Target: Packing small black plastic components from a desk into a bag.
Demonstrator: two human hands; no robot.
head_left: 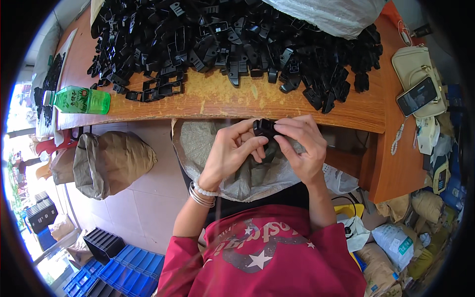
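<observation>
Between my two hands, just off the desk's front edge, is a small black plastic part (263,127). My left hand (232,148), with a beaded bracelet and bangles at its wrist, grips the part from the left with thumb and fingers. From the right, my right hand (303,143) pinches it with bent fingers. An open woven sack (198,141) lies below my hands, over my lap. On the wooden desk (213,101) a large heap of similar black plastic parts (237,54) spreads in front of me.
A green plastic bottle (81,100) lies on the desk's left side. At the right are a beige bag (413,62) and a smartphone (417,96). Brown sacks (114,163) stand on the floor left, with blue crates (131,270) at lower left. Filled bags (393,245) crowd the lower right.
</observation>
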